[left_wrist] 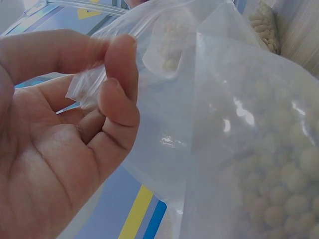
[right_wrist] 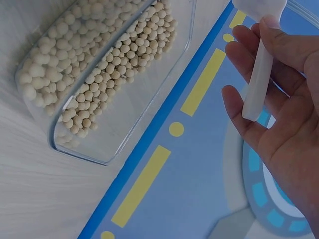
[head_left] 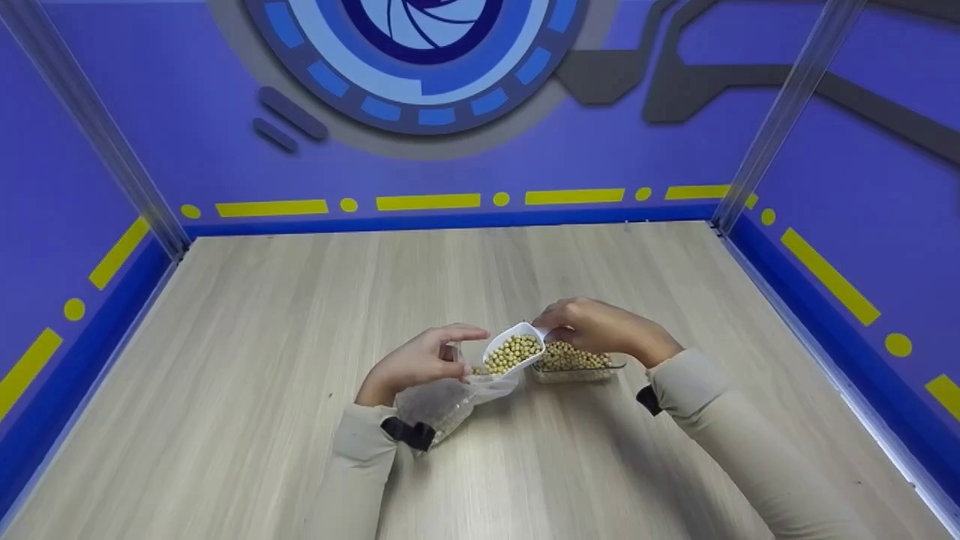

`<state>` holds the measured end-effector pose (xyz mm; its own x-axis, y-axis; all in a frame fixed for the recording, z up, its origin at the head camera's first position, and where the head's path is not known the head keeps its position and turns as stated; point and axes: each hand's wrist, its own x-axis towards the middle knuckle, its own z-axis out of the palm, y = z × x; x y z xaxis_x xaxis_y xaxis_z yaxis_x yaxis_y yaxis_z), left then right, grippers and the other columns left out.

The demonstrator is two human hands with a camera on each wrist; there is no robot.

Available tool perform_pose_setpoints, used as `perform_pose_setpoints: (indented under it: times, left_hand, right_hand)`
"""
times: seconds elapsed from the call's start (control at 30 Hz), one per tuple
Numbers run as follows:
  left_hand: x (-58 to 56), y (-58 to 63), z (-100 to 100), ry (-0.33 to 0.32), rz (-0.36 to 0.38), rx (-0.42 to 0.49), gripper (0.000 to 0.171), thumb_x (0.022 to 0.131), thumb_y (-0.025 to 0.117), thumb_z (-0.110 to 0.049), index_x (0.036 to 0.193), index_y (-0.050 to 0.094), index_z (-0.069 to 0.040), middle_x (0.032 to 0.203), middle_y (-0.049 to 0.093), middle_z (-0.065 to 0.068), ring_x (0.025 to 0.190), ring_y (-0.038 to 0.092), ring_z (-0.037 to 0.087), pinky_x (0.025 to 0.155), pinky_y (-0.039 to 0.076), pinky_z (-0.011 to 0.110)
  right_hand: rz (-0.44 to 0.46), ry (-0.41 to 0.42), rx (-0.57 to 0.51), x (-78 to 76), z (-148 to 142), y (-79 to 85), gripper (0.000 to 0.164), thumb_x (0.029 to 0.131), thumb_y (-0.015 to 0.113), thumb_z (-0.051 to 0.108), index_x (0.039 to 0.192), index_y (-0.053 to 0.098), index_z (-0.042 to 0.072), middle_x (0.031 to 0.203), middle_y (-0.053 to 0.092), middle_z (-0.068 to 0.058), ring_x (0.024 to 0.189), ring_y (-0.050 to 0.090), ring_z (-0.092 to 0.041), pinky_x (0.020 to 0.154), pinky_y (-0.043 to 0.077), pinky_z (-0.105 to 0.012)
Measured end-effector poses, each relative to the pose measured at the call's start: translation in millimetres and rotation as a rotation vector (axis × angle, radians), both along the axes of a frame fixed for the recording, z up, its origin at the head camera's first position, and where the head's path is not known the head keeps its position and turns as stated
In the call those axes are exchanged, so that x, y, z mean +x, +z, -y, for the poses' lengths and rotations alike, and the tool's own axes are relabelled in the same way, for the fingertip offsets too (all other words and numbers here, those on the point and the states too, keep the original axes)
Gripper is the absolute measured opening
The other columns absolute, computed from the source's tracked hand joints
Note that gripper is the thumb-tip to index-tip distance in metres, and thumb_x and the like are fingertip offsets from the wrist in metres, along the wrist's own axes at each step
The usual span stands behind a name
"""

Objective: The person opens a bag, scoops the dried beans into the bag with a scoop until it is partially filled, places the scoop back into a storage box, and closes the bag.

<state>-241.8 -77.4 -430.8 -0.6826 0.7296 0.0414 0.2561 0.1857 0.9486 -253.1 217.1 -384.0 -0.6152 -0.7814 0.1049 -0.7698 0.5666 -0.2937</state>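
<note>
While right fingers (head_left: 564, 313) grip a white scoop (right_wrist: 260, 74), beige pellets (head_left: 514, 354) inside, left fingers (head_left: 441, 367) hold a clear bag (head_left: 436, 403)

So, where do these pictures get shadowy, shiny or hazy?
Head view: a soft, dark shadow lies on the table beside the right sleeve; left wrist view: small white glints sit on the plastic bag, and the beans look hazy through it; right wrist view: a pale glint shows on the rim of the clear box.

Scoop (right_wrist: 258, 84) cut off at right wrist view's top edge, bag (head_left: 439, 405) partly behind black wristband (head_left: 407, 433), its beads (left_wrist: 279, 199) hazy
</note>
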Motion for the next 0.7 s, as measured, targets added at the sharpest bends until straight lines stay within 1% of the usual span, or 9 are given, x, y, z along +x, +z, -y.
perform_pose_setpoints:
  times: [0.1,0.13,0.2,0.3,0.37,0.43,0.7]
  left_hand:
    - [0.4,0.3,0.2,-0.002,0.0,0.006,0.057,0.084,0.055,0.008,0.14,0.043,0.007,0.126,0.053,0.026,0.066,0.058,0.008,0.08,0.054,0.052]
    - [0.4,0.1,0.5,-0.004,-0.001,0.008,0.057,0.084,0.055,0.008,0.14,0.043,0.007,0.119,0.056,0.027,0.065,0.057,0.008,0.079,0.054,0.052]
    - [0.5,0.4,0.9,-0.006,-0.006,0.009,0.057,0.084,0.055,0.009,0.14,0.043,0.007,0.113,0.057,0.027,0.063,0.057,0.009,0.079,0.054,0.053]
    - [0.1,0.0,1.1,-0.006,-0.012,0.007,0.057,0.084,0.054,0.009,0.14,0.043,0.007,0.117,0.057,0.028,0.061,0.056,0.008,0.079,0.053,0.054]
    - [-0.2,0.0,1.2,-0.005,-0.013,0.003,0.058,0.083,0.053,0.009,0.14,0.043,0.007,0.129,0.052,0.027,0.061,0.056,0.008,0.078,0.053,0.055]
    - [-0.6,-0.5,1.3,-0.003,-0.011,0.002,0.058,0.082,0.053,0.009,0.14,0.043,0.007,0.136,0.048,0.027,0.062,0.056,0.009,0.078,0.053,0.055]
    - [-0.8,-1.2,0.8,0.006,-0.016,-0.017,0.059,0.082,0.056,0.007,0.139,0.044,0.007,0.139,0.047,0.025,0.066,0.057,0.012,0.077,0.054,0.051]
  right_hand:
    - [-0.011,0.008,0.002,0.3,1.0,1.3,0.025,0.086,0.064,-0.003,0.111,0.071,0.0,0.106,0.072,-0.013,0.099,0.068,-0.026,0.083,0.055,-0.038]
    - [-0.013,0.008,0.005,0.3,1.2,1.6,0.025,0.087,0.063,-0.003,0.11,0.071,0.0,0.106,0.072,-0.013,0.098,0.068,-0.026,0.083,0.055,-0.037]
    - [-0.023,0.014,0.012,0.4,1.7,2.2,0.025,0.087,0.063,-0.003,0.11,0.071,0.0,0.105,0.072,-0.012,0.097,0.068,-0.025,0.082,0.055,-0.037]
    - [-0.031,0.022,0.017,0.7,2.3,2.8,0.024,0.087,0.063,-0.002,0.11,0.071,0.001,0.104,0.072,-0.012,0.096,0.068,-0.024,0.081,0.055,-0.036]
    - [-0.039,0.032,0.017,0.6,2.5,3.0,0.024,0.087,0.063,-0.003,0.109,0.071,0.001,0.103,0.072,-0.011,0.095,0.068,-0.024,0.08,0.056,-0.036]
    - [-0.039,0.036,0.015,0.7,2.8,3.6,0.024,0.087,0.063,-0.003,0.109,0.071,0.001,0.102,0.072,-0.011,0.094,0.068,-0.023,0.08,0.056,-0.036]
    - [-0.039,0.031,0.025,-0.3,3.2,4.5,0.024,0.086,0.064,-0.003,0.108,0.072,0.002,0.101,0.072,-0.01,0.094,0.068,-0.023,0.08,0.056,-0.036]
